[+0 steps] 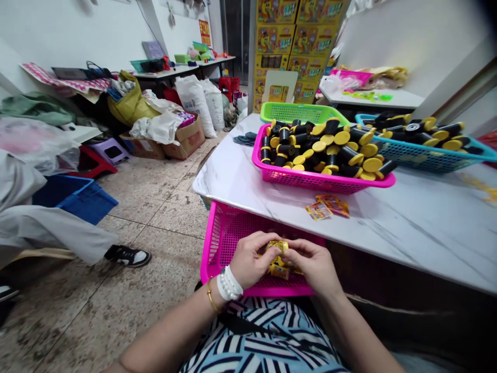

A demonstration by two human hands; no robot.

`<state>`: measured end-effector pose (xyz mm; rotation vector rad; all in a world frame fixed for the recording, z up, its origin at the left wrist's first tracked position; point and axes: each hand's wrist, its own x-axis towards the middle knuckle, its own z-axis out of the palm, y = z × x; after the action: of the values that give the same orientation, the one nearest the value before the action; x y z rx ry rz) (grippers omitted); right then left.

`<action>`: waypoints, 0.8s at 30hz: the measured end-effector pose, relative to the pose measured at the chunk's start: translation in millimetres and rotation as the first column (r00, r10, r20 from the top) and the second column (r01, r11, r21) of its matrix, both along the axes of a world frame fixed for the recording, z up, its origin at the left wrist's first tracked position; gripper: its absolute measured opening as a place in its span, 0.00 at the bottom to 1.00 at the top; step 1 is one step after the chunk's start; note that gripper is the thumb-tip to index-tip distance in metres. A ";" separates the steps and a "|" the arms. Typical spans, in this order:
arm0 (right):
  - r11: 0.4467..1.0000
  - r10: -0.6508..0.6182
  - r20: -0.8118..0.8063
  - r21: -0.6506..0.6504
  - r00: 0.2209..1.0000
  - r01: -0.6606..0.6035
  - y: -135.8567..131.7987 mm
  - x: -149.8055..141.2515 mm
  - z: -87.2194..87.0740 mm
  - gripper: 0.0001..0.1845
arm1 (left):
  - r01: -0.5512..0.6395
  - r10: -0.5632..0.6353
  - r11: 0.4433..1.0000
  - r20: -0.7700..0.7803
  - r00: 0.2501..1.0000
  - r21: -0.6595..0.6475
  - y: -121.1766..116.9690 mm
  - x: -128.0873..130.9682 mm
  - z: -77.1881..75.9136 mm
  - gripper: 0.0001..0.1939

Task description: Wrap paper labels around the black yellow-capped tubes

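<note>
While both hands [252, 259] clamp the yellow piece [280, 245], its long axis runs roughly sideways.

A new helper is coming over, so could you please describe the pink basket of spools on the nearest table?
Start at the white marbled table. On top, heaped with black and yellow spools, is the pink basket. The blue basket to its right holds similar ones, so go by the pink colour.

The bench [229, 178] is white, grey-veined, with a lime basket [301, 111] by its far edge and a pink basket [330, 184] holding black spools [284, 136] with yellow caps [341, 138]. The held piece [279, 245] is yellow; the shirt [267, 331], striped blue, black and white.
</note>
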<state>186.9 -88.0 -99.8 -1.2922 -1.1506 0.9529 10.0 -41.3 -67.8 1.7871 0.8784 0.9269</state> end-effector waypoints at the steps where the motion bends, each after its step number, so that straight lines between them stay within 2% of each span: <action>1: 1.000 0.005 -0.017 -0.015 1.000 -0.005 -1.0 0.3 -2.5 0.14 | 0.018 -0.018 1.000 0.000 1.000 -0.023 0.4 0.8 -2.7 0.12; 3: 1.000 -0.001 -0.040 -0.012 0.999 0.000 -3.0 0.6 -4.6 0.14 | 0.055 -0.050 0.979 0.032 0.998 -0.194 2.4 1.8 -8.6 0.16; 5: 0.999 -0.024 -0.042 0.024 0.999 0.025 -4.3 0.6 -3.4 0.14 | 0.105 -0.064 0.886 0.106 0.992 -0.451 4.9 1.8 -13.0 0.23; 7: 0.997 -0.046 -0.035 0.061 0.998 0.048 -4.7 0.2 -1.4 0.14 | 0.153 -0.064 0.779 0.165 0.984 -0.609 6.6 0.9 -14.4 0.27; 8: 0.996 -0.053 -0.035 0.069 0.998 0.056 -4.3 -0.3 -0.9 0.13 | 0.166 -0.062 0.760 0.183 0.981 -0.628 6.9 0.3 -13.8 0.27; 9: 0.996 -0.058 -0.042 0.068 0.997 0.060 -3.7 -1.2 -1.0 0.13 | 0.165 -0.054 0.769 0.194 0.979 -0.617 6.8 -0.2 -12.6 0.27; 12: 0.998 -0.060 -0.107 0.012 0.992 0.061 -0.9 -5.1 -3.8 0.15 | 0.119 0.000 0.841 0.221 0.975 -0.527 5.3 -1.2 -8.4 0.25; 14: 0.998 -0.040 -0.163 -0.052 0.986 0.031 1.1 -7.2 -5.8 0.15 | 0.095 0.020 0.857 0.218 0.976 -0.507 5.0 -1.7 -7.6 0.26; 16: 0.993 0.018 -0.212 -0.113 0.977 -0.043 2.9 -7.5 -6.3 0.15 | 0.119 0.001 0.815 0.207 0.978 -0.567 6.2 -2.7 -9.1 0.26; 20: 0.965 0.163 -0.297 -0.151 0.941 -0.215 5.4 -3.1 -6.9 0.23 | 0.164 -0.012 0.705 0.220 0.975 -0.690 9.4 -5.2 -12.8 0.29; 24: 0.971 0.166 -0.331 -0.112 0.929 -0.213 5.0 0.2 -11.1 0.14 | 0.204 -0.008 0.641 0.259 0.966 -0.740 6.2 -4.9 -12.9 0.30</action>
<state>187.1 -83.0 -110.9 -1.1007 -0.9769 1.3588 5.2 -35.1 -80.7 0.9451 0.8261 0.5317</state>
